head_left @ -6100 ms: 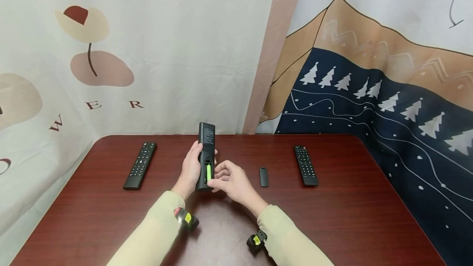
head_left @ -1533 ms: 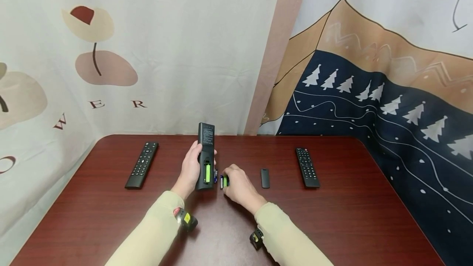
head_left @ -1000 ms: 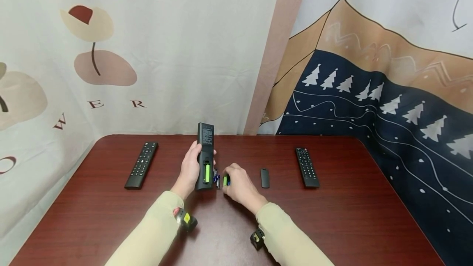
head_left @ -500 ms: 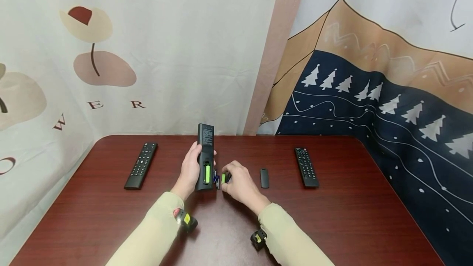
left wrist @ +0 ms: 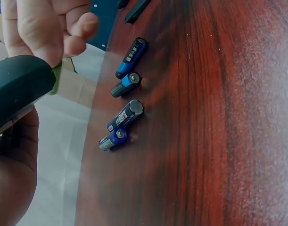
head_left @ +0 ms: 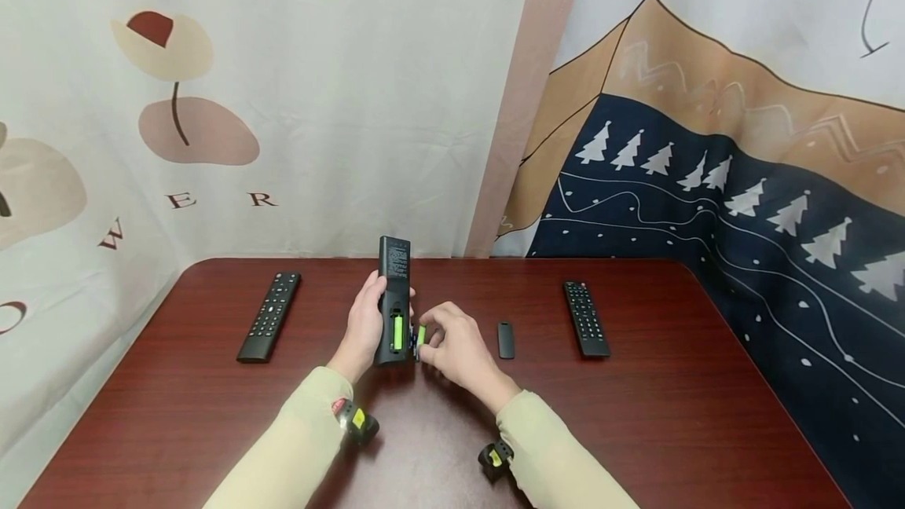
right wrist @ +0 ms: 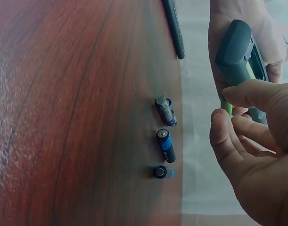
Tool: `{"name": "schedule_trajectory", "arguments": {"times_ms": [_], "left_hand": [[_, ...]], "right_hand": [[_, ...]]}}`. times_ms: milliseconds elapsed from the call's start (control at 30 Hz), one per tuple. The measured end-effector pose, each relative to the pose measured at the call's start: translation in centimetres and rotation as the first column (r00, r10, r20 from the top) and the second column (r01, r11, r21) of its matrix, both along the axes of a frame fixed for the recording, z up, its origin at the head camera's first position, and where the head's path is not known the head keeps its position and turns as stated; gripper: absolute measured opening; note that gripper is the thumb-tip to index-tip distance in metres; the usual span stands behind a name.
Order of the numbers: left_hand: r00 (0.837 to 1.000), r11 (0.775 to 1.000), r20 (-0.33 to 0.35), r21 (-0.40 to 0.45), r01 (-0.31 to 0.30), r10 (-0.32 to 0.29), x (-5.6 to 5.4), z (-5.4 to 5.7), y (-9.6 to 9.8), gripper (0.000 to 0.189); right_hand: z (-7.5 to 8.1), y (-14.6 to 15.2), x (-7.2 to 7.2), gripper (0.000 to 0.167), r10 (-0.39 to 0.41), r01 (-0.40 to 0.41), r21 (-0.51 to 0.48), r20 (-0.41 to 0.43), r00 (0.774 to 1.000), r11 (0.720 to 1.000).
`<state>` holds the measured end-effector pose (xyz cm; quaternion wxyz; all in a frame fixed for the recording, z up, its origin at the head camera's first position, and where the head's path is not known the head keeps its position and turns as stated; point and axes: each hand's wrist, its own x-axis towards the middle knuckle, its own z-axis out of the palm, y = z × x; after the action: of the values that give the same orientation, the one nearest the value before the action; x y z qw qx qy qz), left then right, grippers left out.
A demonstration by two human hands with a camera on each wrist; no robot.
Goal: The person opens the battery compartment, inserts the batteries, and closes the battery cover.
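My left hand point(head_left: 364, 324) grips a black remote control point(head_left: 396, 289), its back turned toward me and the battery compartment uncovered. Inside the compartment lies one green battery point(head_left: 398, 332), with a dark slot showing beside it. Just right of the remote, my right hand point(head_left: 459, 348) pinches a second green battery point(head_left: 422, 334) between thumb and fingertips. The right wrist view has this green battery point(right wrist: 226, 106) mostly behind the fingers, close to the remote's lower end point(right wrist: 233, 49). Several blue batteries point(left wrist: 127, 113) lie on the table below the hands.
The small black battery cover point(head_left: 505, 340) lies right of my right hand. One black remote point(head_left: 269, 316) rests buttons up at the left of the wooden table point(head_left: 177, 415), another remote point(head_left: 586, 319) at the right. Patterned curtains point(head_left: 339, 100) hang behind the table.
Earlier my right hand was at the compartment, then moved right to the batteries on the table. It now has a green battery raised and nearer the remote. The left hand keeps its hold.
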<state>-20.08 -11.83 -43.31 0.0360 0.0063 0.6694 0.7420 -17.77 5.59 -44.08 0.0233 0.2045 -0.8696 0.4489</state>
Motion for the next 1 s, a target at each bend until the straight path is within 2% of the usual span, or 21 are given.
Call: {"name": "schedule_trajectory", "arguments": {"times_ms": [433, 667, 1000], "left_hand": [[1.000, 1.000, 0.012, 0.025, 0.004, -0.004, -0.13, -0.08, 0.11, 0.045], [1.000, 1.000, -0.013, -0.005, -0.019, 0.019, -0.09, 0.01, 0.22, 0.047], [1.000, 0.999, -0.011, -0.030, -0.021, 0.020, -0.07, -0.03, 0.29, 0.047]], "right_hand": [[0.48, -0.14, 0.61, 0.032, 0.015, -0.021, -0.097, -0.059, 0.998, 0.995], [0.54, -0.29, 0.72, 0.032, 0.011, -0.024, -0.137, -0.096, 0.995, 0.990], [0.83, -0.45, 0.88, 0.034, 0.020, -0.044, -0.183, -0.130, 0.991, 0.982]]}}
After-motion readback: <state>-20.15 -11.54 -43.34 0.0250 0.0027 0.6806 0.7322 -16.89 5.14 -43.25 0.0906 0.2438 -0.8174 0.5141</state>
